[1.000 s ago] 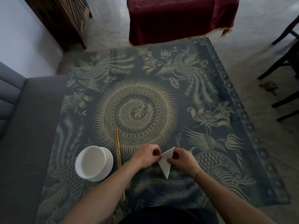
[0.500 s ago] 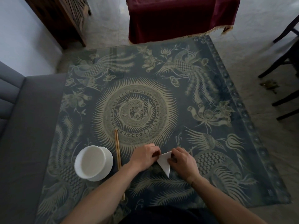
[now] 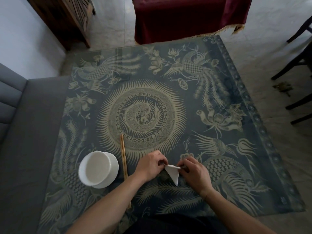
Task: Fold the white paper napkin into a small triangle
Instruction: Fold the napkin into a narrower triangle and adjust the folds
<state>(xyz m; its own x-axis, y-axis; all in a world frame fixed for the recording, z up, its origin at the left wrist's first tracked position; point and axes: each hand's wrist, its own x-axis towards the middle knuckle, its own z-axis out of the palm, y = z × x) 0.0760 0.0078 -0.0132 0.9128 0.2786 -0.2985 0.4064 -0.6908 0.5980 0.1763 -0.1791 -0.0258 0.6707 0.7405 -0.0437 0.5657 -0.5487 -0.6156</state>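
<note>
The white paper napkin (image 3: 173, 173) is folded into a small triangle with its point toward me, lying on the patterned table near the front edge. My left hand (image 3: 150, 167) pinches its upper left corner. My right hand (image 3: 193, 173) pinches the upper right corner and covers that side. Both hands press the top edge down flat.
A white bowl (image 3: 98, 169) stands left of my hands, with a pair of wooden chopsticks (image 3: 124, 168) lying between it and my left hand. A grey sofa (image 3: 25, 132) borders the table (image 3: 219, 149) on the left; dark chair legs (image 3: 297, 68) stand at the right.
The napkin's raised upper tip has been lowered and its top edge now lies flat between my fingers. Both hands have stayed on it, shifting slightly.
</note>
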